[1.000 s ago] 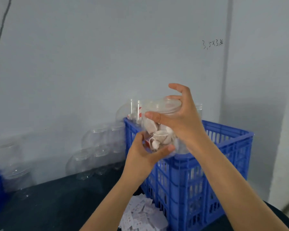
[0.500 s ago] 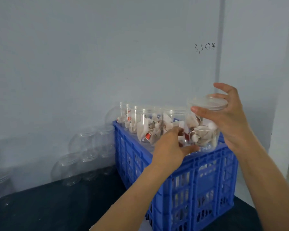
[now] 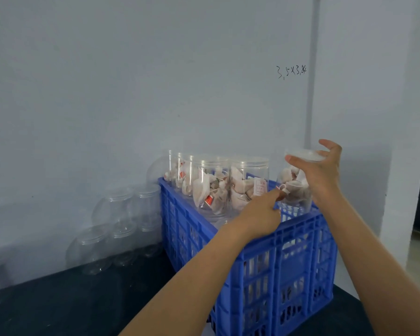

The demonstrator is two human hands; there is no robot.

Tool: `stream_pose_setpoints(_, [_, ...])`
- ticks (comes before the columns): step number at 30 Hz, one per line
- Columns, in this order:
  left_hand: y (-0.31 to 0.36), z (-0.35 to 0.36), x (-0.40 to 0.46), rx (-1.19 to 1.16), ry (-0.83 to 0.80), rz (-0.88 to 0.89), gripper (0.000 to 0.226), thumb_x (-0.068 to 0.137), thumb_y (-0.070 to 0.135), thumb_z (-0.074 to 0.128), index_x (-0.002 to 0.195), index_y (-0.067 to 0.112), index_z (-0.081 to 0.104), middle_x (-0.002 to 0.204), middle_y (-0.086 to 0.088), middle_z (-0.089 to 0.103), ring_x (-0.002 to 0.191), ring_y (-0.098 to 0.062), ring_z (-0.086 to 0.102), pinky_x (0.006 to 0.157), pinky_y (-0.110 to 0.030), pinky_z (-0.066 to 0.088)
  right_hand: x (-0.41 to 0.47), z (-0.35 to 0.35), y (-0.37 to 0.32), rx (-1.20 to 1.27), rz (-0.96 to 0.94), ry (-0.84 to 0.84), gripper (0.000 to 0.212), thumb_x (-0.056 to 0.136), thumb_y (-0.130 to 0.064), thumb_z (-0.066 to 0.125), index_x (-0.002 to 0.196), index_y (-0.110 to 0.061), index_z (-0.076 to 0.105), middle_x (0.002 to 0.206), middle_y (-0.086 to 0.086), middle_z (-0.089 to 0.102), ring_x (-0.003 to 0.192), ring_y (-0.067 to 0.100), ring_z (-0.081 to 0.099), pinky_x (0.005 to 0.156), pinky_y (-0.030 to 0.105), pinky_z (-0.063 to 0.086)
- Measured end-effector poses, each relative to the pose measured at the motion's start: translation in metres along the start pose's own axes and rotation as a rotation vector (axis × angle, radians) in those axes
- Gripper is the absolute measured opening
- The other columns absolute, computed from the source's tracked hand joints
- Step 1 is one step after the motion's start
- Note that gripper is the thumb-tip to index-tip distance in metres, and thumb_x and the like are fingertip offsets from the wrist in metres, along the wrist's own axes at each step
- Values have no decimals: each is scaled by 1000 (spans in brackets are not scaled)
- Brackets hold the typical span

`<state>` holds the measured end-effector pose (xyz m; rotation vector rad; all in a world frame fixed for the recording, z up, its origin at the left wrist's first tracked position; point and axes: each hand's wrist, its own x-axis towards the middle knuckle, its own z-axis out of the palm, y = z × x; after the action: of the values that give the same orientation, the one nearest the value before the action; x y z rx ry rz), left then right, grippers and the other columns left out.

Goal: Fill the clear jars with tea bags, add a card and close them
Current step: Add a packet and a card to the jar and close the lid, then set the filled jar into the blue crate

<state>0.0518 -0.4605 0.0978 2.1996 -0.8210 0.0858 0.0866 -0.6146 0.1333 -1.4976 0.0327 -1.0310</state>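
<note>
My right hand [image 3: 321, 170] grasps the lid [image 3: 302, 156] of one filled jar [image 3: 294, 190], thumb and fingers curled round the rim, holding it over the right end of the blue crate [image 3: 264, 258]. My left hand [image 3: 260, 214] is loosely curled, thumb tip touching the jar's lower wall; no clear hold there. In the crate stand at least five more closed jars [image 3: 249, 183] of tea bags; the far ones overlap. About six empty jars [image 3: 121, 221] are stacked against the wall on the dark bench [image 3: 70, 304].

Clear lidded jar [image 3: 293, 190] of tea bags, upright over crate.
</note>
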Motion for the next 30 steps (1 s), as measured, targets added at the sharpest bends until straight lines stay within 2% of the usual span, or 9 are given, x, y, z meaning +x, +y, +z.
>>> stream_pose_setpoints(4, [0, 0, 8, 13, -67, -53, 55, 96, -1, 39, 148, 14, 33, 152, -7, 39, 137, -24, 38, 104, -27, 31, 8, 8, 27, -74, 156, -149, 86, 69, -12, 84, 136, -17, 31, 129, 6, 41, 115, 22, 46, 89, 30, 39])
stream_pose_setpoints(7, [-1, 0, 12, -31, -56, -90, 53, 95, -1, 40, 146, 12, 36, 151, -6, 40, 136, -23, 40, 111, -32, 34, 11, 13, 46, -277, 318, -321, 84, 70, -7, 81, 137, -14, 30, 132, 13, 43, 118, 30, 48, 93, 39, 45])
stream_pose_setpoints(9, [-3, 1, 13, -46, -59, -120, 51, 95, 0, 40, 145, 11, 38, 149, -7, 42, 131, -25, 46, 110, -40, 38, 11, 16, 50, -476, 380, -473, 80, 74, -5, 75, 139, -12, 30, 136, 17, 43, 119, 31, 45, 94, 39, 42])
stream_pose_setpoints(11, [-6, 2, 13, -19, -61, -140, 47, 96, 2, 40, 142, 10, 40, 146, -9, 45, 126, -27, 51, 108, -42, 40, 11, 21, 46, -662, 406, -615, 75, 76, -7, 72, 140, -11, 33, 135, 15, 43, 110, 27, 42, 88, 37, 38])
stream_pose_setpoints(14, [-8, 3, 15, 8, -63, -157, 41, 97, 3, 41, 138, 8, 44, 141, -12, 49, 123, -28, 53, 106, -42, 42, 11, 27, 39, -870, 411, -720, 53, 81, -13, 69, 128, -7, 47, 122, 13, 51, 97, 24, 44, 85, 38, 44])
stream_pose_setpoints(17, [-9, 4, 16, 17, -62, -169, 38, 95, 0, 39, 130, 6, 53, 132, -15, 56, 119, -29, 55, 105, -43, 43, 13, 24, 32, -1046, 346, -831, 46, 82, -21, 71, 123, -9, 56, 123, 11, 55, 99, 23, 49, 82, 35, 46])
stream_pose_setpoints(22, [-7, 5, 14, 12, -69, -173, 43, 91, -5, 38, 127, 3, 60, 133, -16, 57, 122, -29, 54, 106, -40, 43, 11, 16, 20, -1080, 350, -946, 45, 85, -22, 70, 126, -13, 58, 133, 8, 49, 117, 27, 46, 95, 41, 46])
stream_pose_setpoints(26, [-6, 5, 13, 42, -70, -170, 43, 91, -5, 37, 128, 3, 58, 134, -17, 56, 121, -30, 53, 105, -41, 44, 6, 14, 16, -1054, 331, -943, 47, 85, -23, 69, 129, -14, 56, 137, 7, 46, 113, 24, 43, 97, 39, 43])
stream_pose_setpoints(30, [-4, 1, 6, 6, -16, -121, 41, 90, -7, 38, 124, 0, 61, 127, -19, 60, 116, -31, 57, 103, -43, 46, -1, 13, 11, -1028, 310, -931, 47, 89, -23, 65, 133, -11, 53, 143, 9, 46, 131, 26, 40, 106, 38, 35])
